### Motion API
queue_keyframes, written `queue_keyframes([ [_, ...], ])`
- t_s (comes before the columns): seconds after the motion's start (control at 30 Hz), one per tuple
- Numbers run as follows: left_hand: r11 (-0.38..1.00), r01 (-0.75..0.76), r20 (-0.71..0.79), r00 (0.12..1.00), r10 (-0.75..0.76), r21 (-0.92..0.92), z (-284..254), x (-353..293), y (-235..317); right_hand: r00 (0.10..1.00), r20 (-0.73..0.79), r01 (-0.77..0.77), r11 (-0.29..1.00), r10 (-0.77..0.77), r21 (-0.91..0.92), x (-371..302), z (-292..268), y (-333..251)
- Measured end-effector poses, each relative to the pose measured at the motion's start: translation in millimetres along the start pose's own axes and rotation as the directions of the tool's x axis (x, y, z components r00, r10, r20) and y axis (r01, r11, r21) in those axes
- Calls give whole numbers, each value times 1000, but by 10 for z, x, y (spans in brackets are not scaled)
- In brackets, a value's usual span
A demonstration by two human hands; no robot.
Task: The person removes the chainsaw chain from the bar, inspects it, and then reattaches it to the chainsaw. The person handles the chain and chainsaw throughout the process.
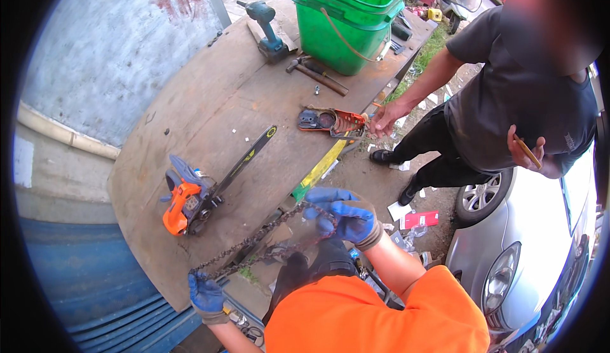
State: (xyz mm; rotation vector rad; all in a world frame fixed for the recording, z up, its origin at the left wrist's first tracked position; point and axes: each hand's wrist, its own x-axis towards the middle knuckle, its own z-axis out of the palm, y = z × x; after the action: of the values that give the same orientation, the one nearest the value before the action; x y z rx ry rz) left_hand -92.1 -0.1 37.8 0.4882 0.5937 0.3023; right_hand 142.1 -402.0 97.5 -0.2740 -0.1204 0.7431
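A dark saw chain point(246, 243) hangs in a long loop between my two blue-gloved hands, along the near edge of the table. My left hand point(206, 294) is closed on its lower-left end. With its fingers pinched, my right hand point(346, 216) grips the other end, farther to the right. An orange and grey chainsaw point(184, 200) lies on the wooden table point(210, 99) beyond my left hand. Its guide bar point(246, 157) points away toward the table's middle and carries no chain.
An orange and black housing part point(330, 122) sits at the table's right edge, beside a co-worker's hand point(385, 119). Farther back are a hammer point(318, 76), a cordless drill point(265, 32) and green buckets point(343, 29). A silver car point(527, 232) stands at right.
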Motion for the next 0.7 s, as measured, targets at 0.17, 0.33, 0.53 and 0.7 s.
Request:
queue_keyframes([
  [0.17,999,7,48,999,-5,-34,-17,8,7,1000,-11,-2,1000,2,8,0,-4,3],
  [0.33,999,7,49,999,-6,-40,-8,8,5,1000,-20,7,1000,-7,-11,0,-19,9],
  [0.53,999,11,33,999,-9,-48,-13,12,6,999,-33,8,1000,-9,-15,-1,-25,9],
  [0.7,1000,1,22,1000,0,-27,25,0,-7,1000,-20,-1,1000,1,7,12,-25,5],
])
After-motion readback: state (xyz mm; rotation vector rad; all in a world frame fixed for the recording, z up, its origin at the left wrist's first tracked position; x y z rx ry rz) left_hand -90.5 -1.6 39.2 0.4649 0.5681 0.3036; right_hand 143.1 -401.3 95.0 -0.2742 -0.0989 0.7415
